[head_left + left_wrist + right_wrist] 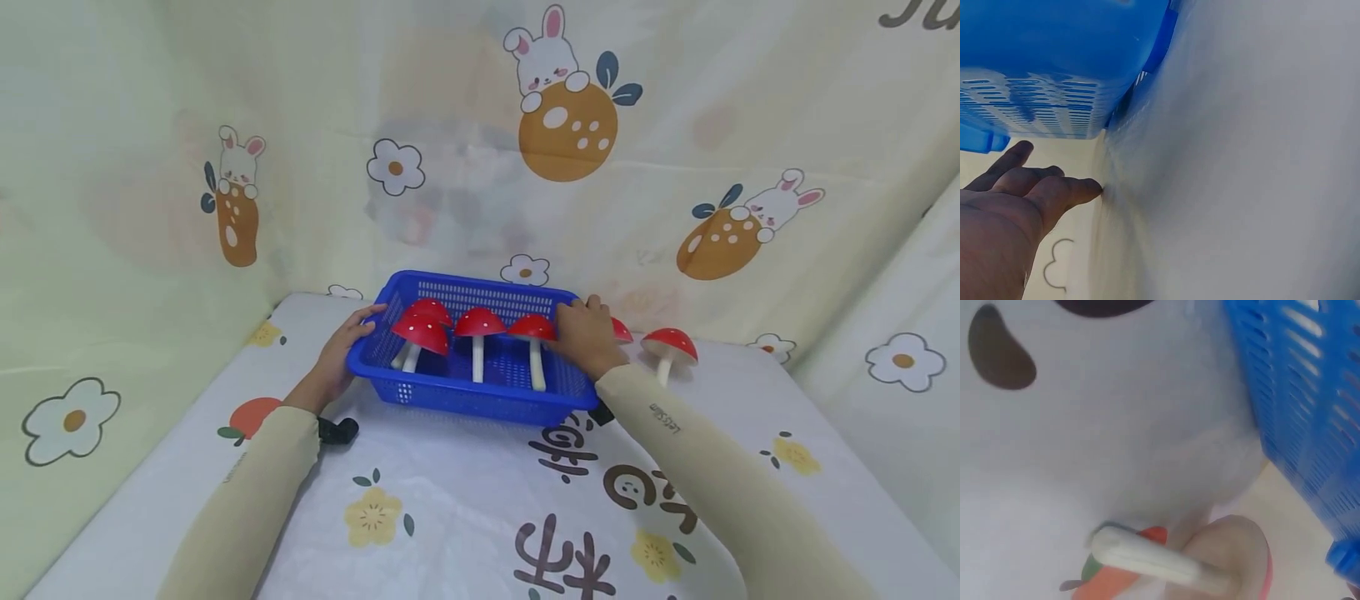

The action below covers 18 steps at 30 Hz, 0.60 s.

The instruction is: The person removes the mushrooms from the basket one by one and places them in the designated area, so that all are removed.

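Observation:
A blue plastic basket with slotted walls stands toward the back of the table. In it are several toy mushrooms with white-spotted red caps and pale stems, such as one in the middle and one at the right. My left hand is at the basket's left end, fingertips right at the rim; its fingers look straight in the left wrist view. My right hand grips the basket's right end, fingers bent over the rim, its thumb side close to the right mushroom's cap. The rim hides part of this grip.
Right of the basket, a mushroom stands on the white patterned tablecloth; another red cap shows partly behind my right hand. A patterned cloth hangs close behind the basket. Black straps sit at both wrists.

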Available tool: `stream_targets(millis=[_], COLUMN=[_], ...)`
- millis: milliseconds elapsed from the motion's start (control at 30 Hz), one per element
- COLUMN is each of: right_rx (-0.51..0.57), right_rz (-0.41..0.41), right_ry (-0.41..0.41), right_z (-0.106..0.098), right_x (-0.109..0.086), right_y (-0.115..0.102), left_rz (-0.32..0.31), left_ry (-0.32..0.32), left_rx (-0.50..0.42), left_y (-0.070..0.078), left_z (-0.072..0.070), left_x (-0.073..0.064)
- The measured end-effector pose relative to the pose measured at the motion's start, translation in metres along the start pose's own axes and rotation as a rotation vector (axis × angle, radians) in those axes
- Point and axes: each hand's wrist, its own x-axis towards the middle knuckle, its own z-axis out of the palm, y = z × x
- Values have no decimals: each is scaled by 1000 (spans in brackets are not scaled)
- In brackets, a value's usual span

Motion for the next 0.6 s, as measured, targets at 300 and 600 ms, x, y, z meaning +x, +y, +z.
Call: stream_targets(millis=[300, 600], right_rx=[-3, 146], right_rz=[-30, -198], right_ry=[56, 83], right_z=[-4, -4], right_x=[0, 5], right_y=[-2, -2], left_rz=[4, 14], left_ry=[-4, -6], left_rx=[-7, 4], left_y=[2, 2], left_z=[0, 0], left_x=[-1, -2])
